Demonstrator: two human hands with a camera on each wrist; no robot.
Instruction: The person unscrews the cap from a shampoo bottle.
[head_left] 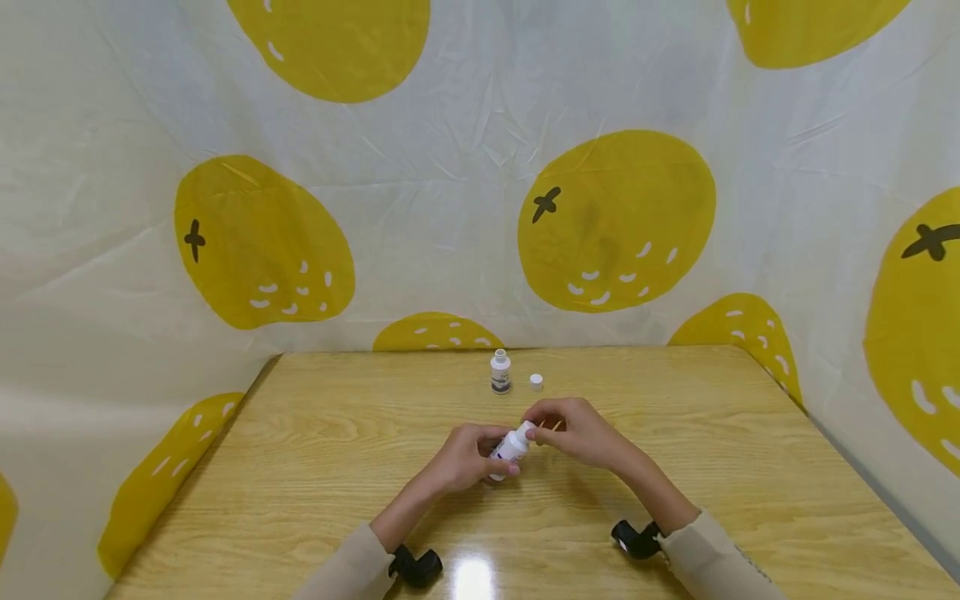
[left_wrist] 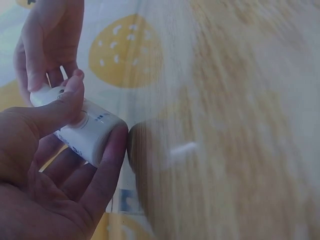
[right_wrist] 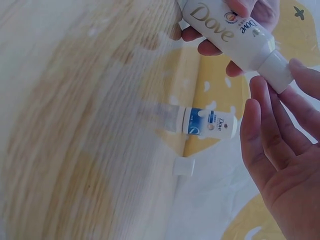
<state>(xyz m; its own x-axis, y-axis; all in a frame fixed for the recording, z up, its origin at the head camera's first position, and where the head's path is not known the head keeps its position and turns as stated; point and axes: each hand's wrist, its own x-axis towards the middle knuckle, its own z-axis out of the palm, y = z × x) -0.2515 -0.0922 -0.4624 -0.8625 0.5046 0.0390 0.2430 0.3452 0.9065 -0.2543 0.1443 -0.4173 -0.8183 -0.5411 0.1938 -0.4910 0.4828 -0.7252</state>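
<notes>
My left hand (head_left: 468, 457) grips a small white Dove bottle (head_left: 512, 448) round its body, tilted with the capped end up and to the right. In the right wrist view gold lettering shows on that bottle (right_wrist: 215, 25). Thumb and fingers of my right hand (head_left: 581, 432) pinch its white cap (right_wrist: 276, 71), which sits on the bottle's neck. Beyond the hands a second Dove bottle (head_left: 500, 372), with a blue label band, stands upright without a cap. A loose white cap (head_left: 536, 382) lies on the table just right of it.
The wood-grain table (head_left: 315, 433) ends at a hanging cloth (head_left: 442, 250) printed with yellow fruit, which rises behind it and along both sides. Black wrist-worn devices (head_left: 416, 568) sit at both sleeves.
</notes>
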